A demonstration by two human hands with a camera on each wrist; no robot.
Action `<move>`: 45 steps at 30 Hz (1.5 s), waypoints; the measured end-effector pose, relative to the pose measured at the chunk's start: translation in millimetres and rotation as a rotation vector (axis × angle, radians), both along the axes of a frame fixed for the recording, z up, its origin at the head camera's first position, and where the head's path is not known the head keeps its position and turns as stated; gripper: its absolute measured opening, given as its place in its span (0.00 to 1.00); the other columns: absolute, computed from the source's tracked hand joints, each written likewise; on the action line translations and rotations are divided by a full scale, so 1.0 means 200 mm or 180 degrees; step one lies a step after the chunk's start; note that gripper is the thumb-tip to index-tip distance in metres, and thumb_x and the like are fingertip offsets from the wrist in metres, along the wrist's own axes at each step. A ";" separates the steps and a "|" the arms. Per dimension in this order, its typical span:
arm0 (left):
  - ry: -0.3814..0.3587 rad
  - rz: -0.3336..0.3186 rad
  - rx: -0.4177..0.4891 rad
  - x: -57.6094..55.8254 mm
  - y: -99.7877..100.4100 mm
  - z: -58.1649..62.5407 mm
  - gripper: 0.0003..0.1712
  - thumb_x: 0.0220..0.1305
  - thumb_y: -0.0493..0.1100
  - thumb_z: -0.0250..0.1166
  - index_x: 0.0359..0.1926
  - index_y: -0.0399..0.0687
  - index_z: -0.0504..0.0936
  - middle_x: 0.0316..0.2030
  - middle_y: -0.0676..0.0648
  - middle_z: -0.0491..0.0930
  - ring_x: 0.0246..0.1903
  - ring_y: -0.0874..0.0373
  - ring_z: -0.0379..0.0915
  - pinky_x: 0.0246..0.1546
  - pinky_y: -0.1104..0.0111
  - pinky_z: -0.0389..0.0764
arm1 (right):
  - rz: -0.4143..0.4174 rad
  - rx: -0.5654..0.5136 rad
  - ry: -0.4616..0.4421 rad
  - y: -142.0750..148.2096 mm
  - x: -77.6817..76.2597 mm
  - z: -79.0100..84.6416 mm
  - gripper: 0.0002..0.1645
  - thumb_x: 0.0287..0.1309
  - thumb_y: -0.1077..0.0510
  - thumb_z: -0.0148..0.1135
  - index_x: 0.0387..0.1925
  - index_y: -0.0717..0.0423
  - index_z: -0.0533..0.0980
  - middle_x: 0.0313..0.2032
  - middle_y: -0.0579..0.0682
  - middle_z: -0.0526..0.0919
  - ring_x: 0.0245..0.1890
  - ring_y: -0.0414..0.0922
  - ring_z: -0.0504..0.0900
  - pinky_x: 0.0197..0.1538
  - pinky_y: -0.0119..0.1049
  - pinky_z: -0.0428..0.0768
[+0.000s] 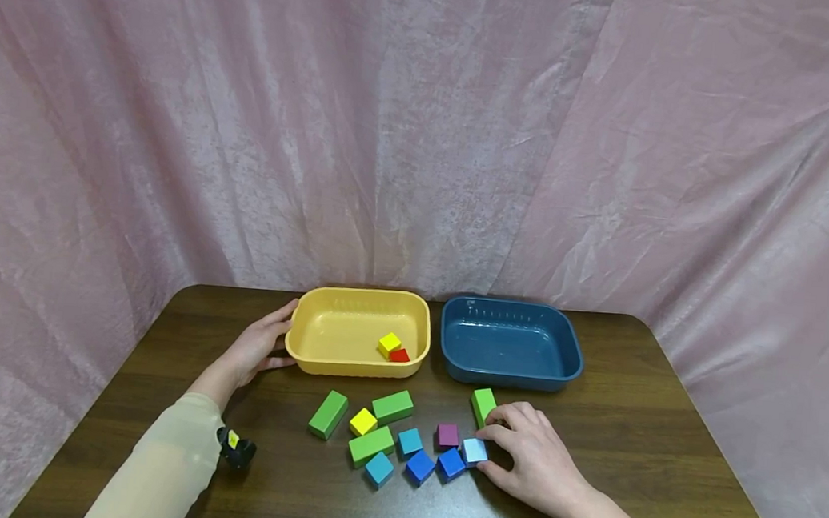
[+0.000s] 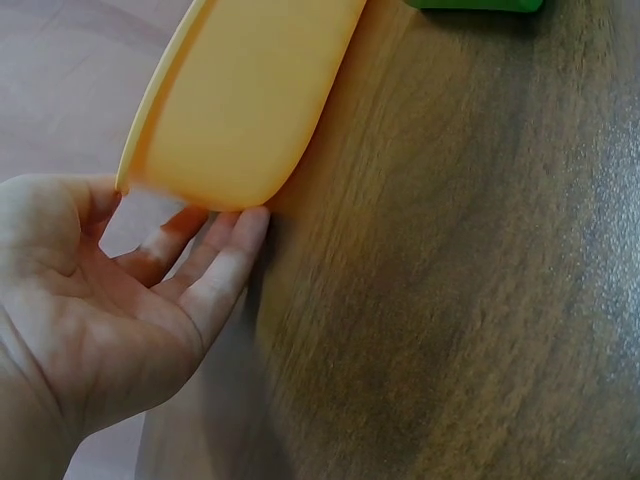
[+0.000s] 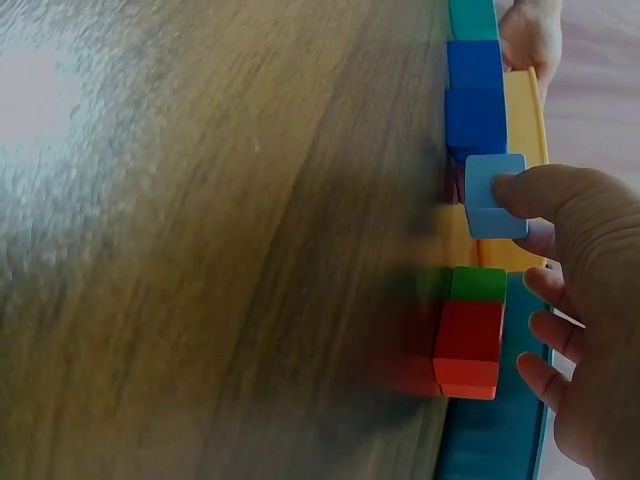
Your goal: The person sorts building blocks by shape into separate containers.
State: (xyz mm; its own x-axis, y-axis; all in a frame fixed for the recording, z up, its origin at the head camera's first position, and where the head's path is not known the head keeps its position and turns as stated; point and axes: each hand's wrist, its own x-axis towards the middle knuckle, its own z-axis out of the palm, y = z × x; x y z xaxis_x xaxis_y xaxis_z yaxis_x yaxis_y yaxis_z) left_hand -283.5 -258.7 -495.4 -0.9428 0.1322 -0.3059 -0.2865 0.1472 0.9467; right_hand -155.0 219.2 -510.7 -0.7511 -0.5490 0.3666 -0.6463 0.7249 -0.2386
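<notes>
The right hand (image 1: 533,464) pinches a light blue cube (image 1: 474,452) between thumb and forefinger, with its other fingers loose around a red block (image 3: 470,332) that only the right wrist view shows. Whether the cube has left the tabletop (image 1: 651,436) I cannot tell. A blue cube (image 1: 451,465) sits just beside it and a purple cube (image 1: 448,435) close behind, so a firm grip on opposite faces and a straight lift before any sideways travel would probably spare the neighbours a knock. The spare fingers would do best clear of the red block and of the green block (image 1: 483,407) beyond it. The left hand (image 1: 258,350) grips the end of the yellow basin (image 1: 330,335), its digits spread across rim and outer wall; light, even pressure there should steady the basin without tipping it. Inside lie a yellow cube (image 1: 389,345) and a small red piece (image 1: 400,356). Further out, the dark blue basin (image 1: 509,347) stands to the right, near the pink curtain (image 1: 423,131).
</notes>
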 end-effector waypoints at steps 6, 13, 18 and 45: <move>0.0013 -0.0006 -0.0019 0.00 0.00 0.01 0.33 0.84 0.47 0.44 0.82 0.70 0.47 0.81 0.44 0.45 0.63 0.40 0.69 0.58 0.47 0.77 | -0.0052 -0.0095 -0.0003 0.02 0.00 0.01 0.18 0.47 0.45 0.81 0.41 0.38 0.86 0.47 0.38 0.78 0.53 0.41 0.71 0.55 0.49 0.73; 0.0003 -0.0002 -0.0049 0.02 0.00 0.00 0.32 0.84 0.49 0.44 0.82 0.70 0.48 0.81 0.45 0.46 0.62 0.41 0.71 0.57 0.49 0.79 | -0.0151 -0.0166 -0.0094 0.03 0.01 0.03 0.18 0.47 0.45 0.81 0.41 0.39 0.86 0.48 0.38 0.79 0.53 0.40 0.71 0.56 0.49 0.73; 0.0021 -0.0013 -0.0096 0.02 -0.01 -0.01 0.33 0.84 0.50 0.45 0.82 0.70 0.47 0.81 0.46 0.46 0.60 0.43 0.72 0.56 0.50 0.80 | -0.0153 -0.0229 -0.0104 0.04 0.01 0.04 0.18 0.47 0.45 0.82 0.42 0.38 0.86 0.48 0.39 0.79 0.53 0.41 0.71 0.56 0.50 0.73; 0.0050 -0.0026 -0.0035 0.01 -0.01 -0.02 0.32 0.84 0.50 0.44 0.82 0.71 0.47 0.80 0.45 0.48 0.58 0.47 0.74 0.56 0.50 0.80 | -0.0237 -0.0385 -0.0093 0.06 -0.03 0.13 0.19 0.47 0.46 0.83 0.43 0.37 0.86 0.50 0.41 0.79 0.55 0.42 0.69 0.56 0.49 0.72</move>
State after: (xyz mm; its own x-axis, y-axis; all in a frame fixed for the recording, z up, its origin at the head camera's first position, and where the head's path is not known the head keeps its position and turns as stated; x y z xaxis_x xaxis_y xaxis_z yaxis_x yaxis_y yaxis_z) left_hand -282.5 -261.2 -499.5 -0.9464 0.1368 -0.2925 -0.2703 0.1598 0.9494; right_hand -161.4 232.0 -484.9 -0.7994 -0.4447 0.4040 -0.5833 0.7353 -0.3450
